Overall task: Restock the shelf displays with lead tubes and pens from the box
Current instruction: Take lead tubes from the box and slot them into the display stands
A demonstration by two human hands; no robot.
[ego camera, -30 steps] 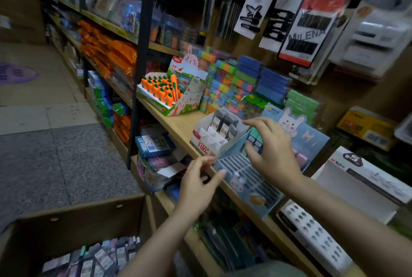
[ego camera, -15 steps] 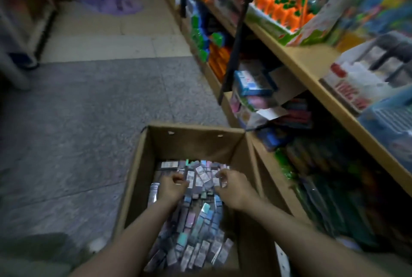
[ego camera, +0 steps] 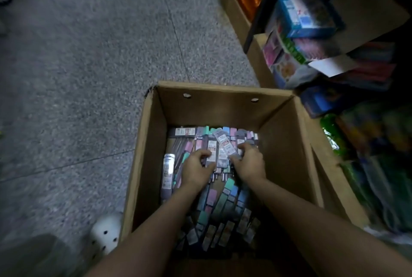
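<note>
An open cardboard box (ego camera: 287, 143) stands on the floor, filled with several packaged lead tubes and pens (ego camera: 225, 203) in grey, pink, teal and blue. Both my hands are down inside it. My left hand (ego camera: 196, 168) curls its fingers round a few packs near the middle of the pile. My right hand (ego camera: 248, 163) grips a small bunch of lead tube packs (ego camera: 219, 149) that stick up between the two hands. The packs under my forearms are partly hidden.
Wooden shelving (ego camera: 256, 54) runs along the right, its low shelf packed with boxed stationery (ego camera: 305, 18) and bagged goods (ego camera: 367, 154). A black upright post (ego camera: 263, 7) stands by the shelf. Grey speckled floor (ego camera: 89, 65) lies to the left. A white perforated shoe (ego camera: 106, 232) is beside the box.
A second ago my hands were at the shelf displays; my view then dropped to the box and both hands went into it. Now they have gathered a bunch of packs, lifted slightly.
</note>
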